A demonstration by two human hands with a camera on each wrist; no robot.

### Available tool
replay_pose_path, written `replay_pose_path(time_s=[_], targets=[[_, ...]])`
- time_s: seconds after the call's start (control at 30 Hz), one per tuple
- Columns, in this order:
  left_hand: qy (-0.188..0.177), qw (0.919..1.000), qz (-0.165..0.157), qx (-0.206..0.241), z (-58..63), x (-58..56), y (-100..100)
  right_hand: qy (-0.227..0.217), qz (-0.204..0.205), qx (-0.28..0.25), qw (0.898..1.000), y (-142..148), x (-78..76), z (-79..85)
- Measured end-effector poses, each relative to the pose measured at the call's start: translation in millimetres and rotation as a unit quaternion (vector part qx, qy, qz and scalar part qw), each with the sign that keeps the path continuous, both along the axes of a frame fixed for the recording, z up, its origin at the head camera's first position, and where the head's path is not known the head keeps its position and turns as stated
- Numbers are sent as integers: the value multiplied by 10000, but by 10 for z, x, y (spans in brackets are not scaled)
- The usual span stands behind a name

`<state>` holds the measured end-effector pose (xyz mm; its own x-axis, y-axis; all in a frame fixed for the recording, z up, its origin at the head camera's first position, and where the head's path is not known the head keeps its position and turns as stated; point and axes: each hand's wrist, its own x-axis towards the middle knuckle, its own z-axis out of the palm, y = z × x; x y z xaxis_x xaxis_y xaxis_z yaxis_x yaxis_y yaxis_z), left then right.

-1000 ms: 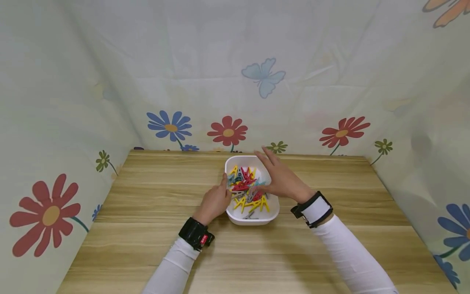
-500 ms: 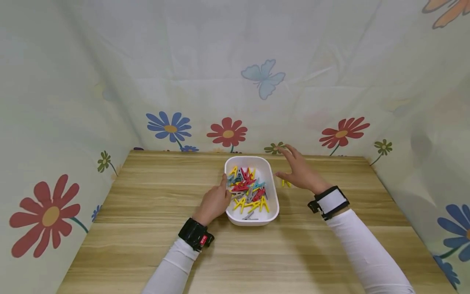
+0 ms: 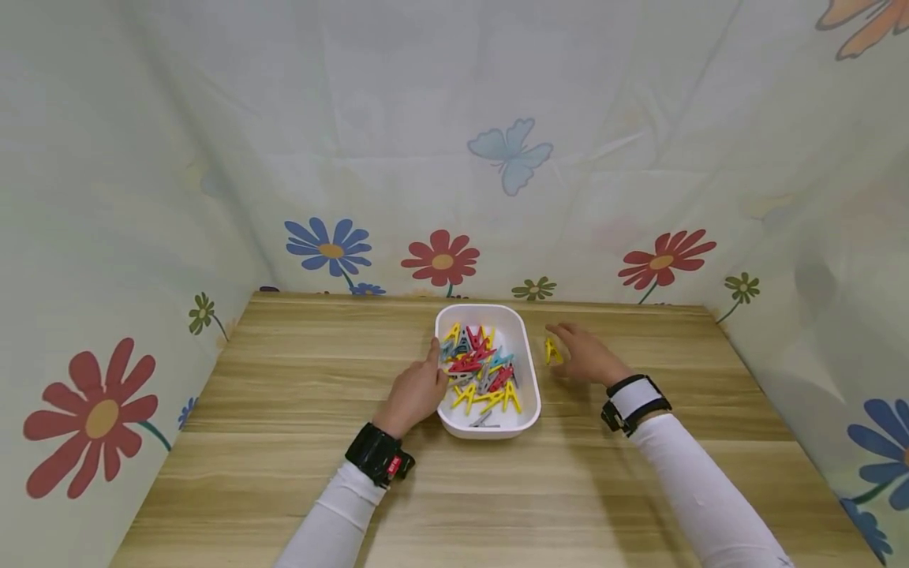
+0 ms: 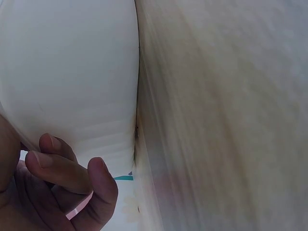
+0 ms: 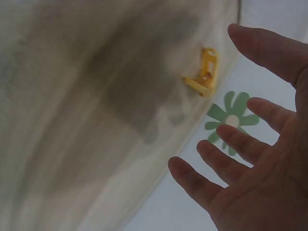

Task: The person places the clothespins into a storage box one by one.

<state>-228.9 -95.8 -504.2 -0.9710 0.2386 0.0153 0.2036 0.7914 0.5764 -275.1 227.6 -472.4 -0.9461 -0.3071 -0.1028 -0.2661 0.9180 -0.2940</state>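
A white plastic box full of clothespins stands on the wooden table. My left hand holds its left rim; in the left wrist view several fingers curl by the box's outer wall. Inside lie yellow, red, grey and blue clothespins, heaped mostly toward the left. To the right of the box, a single yellow clothespin lies on the table. My right hand is beside it, thumb and fingers spread on either side. In the right wrist view this yellow clothespin is apart from the spread fingers.
Pale cloth printed with flowers and a butterfly hangs behind and on both sides of the table. The table's back edge runs just behind the box.
My right hand has moved from over the box out to the right, then lowered toward the table. The yellow clothespin there has come into view. My left hand stays at the rim.
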Motion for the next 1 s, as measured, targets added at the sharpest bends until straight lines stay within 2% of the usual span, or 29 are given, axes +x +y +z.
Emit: replay_pose_path(time_s=[0.1, 0.27, 0.5, 1.0], targets=[[34, 10000, -14, -36, 3, 4, -1, -322, -142, -43, 9994, 8, -3, -110], [90, 10000, -4, -15, 11, 9, 1, -456, -204, -165, 9986, -21, 26, -166], [59, 10000, 16, -12, 7, 15, 1, -191, 46, 74, 9998, -45, 59, -195], [-113, 9999, 37, 33, 8, -3, 5, 12, 28, 139, 9999, -3, 105, -117]])
